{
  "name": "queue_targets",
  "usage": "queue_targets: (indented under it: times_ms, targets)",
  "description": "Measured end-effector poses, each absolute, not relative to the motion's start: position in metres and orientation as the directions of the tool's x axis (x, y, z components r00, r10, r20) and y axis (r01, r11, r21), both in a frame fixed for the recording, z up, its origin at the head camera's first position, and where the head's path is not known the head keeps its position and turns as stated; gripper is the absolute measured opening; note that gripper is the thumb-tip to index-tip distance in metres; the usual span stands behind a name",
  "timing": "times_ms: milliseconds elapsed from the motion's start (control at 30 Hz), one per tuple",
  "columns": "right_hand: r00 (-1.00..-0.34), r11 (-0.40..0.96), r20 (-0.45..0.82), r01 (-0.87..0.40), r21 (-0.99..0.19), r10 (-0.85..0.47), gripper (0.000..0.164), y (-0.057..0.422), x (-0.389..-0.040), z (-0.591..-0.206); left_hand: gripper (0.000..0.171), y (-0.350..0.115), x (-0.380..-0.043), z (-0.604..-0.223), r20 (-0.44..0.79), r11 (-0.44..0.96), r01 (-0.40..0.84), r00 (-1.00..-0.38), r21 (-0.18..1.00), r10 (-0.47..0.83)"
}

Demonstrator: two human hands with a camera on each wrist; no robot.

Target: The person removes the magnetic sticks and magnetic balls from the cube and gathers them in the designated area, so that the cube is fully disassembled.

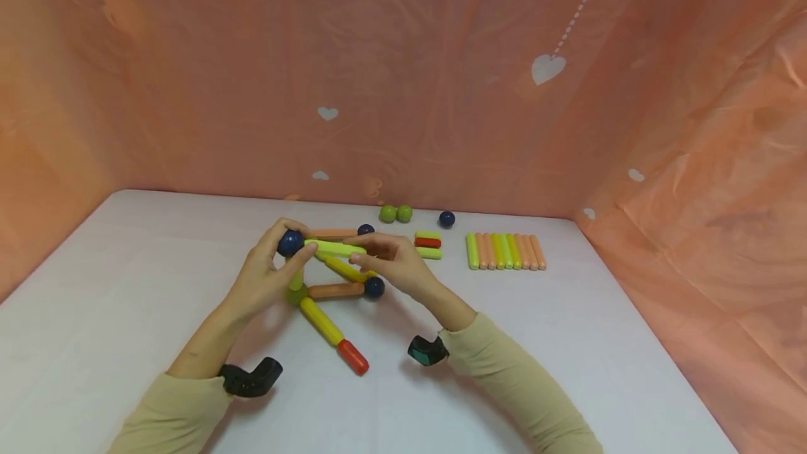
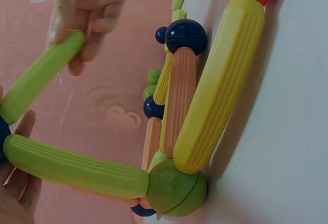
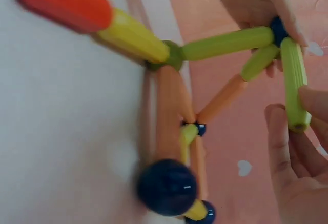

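My left hand [image 1: 260, 273] grips a dark blue ball [image 1: 291, 243] at the top of a stick-and-ball frame. One end of a light green rod [image 1: 335, 249] meets this ball, and my right hand [image 1: 403, 266] pinches the rod's other end between thumb and fingers. From the ball, a second green rod [image 2: 77, 170] runs down to a green ball [image 2: 177, 188] on the table. A yellow rod [image 1: 321, 321] with a red piece [image 1: 353, 357] at its end reaches from that green ball toward the front. An orange rod [image 1: 336, 291] joins it to another blue ball [image 1: 375, 287].
Behind the frame lie two green balls [image 1: 396, 214] and a single blue ball [image 1: 447, 219]. Short green and red pieces [image 1: 428, 243] sit right of my right hand. Farther right is a row of several coloured rods [image 1: 506, 251]. A pink curtain [image 1: 403, 90] backs the white table [image 1: 504, 342].
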State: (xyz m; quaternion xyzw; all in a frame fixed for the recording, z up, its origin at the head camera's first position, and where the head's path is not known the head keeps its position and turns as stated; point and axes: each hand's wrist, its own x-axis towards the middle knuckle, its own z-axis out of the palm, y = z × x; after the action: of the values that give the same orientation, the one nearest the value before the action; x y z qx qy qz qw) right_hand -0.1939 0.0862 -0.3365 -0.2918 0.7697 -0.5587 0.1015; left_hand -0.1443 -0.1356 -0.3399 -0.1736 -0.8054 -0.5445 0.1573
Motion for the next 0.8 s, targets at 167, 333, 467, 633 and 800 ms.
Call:
queue_targets:
  times_ms: [167, 333, 467, 633, 800]
  targets:
    - [-0.809, 0.232, 0.175, -0.356, -0.905, -0.561, 0.033, 0.091, -0.188, -0.344, 0.021, -0.132, -0.146, -0.341, 0.448, 0.358, 0.462, -0.885, 0.811, 0.129]
    - [-0.823, 0.241, 0.199, -0.373, -0.896, -0.532, 0.032, 0.098, -0.183, -0.344, 0.018, -0.126, -0.147, -0.343, 0.463, 0.408, 0.472, -0.877, 0.782, 0.127]
    - [-0.82, 0.24, 0.201, -0.376, -0.895, -0.535, 0.032, 0.101, -0.181, -0.344, 0.016, -0.124, -0.148, -0.343, 0.468, 0.43, 0.47, -0.876, 0.771, 0.12]
    - [-0.806, 0.223, 0.234, -0.408, -0.885, -0.543, 0.031, 0.101, -0.181, -0.343, 0.016, -0.123, -0.147, -0.342, 0.462, 0.426, 0.464, -0.879, 0.777, 0.115]
    - [-0.774, 0.259, 0.305, -0.509, -0.821, -0.554, 0.03, 0.102, -0.181, -0.335, 0.018, -0.124, -0.147, -0.34, 0.447, 0.392, 0.453, -0.887, 0.801, 0.112]
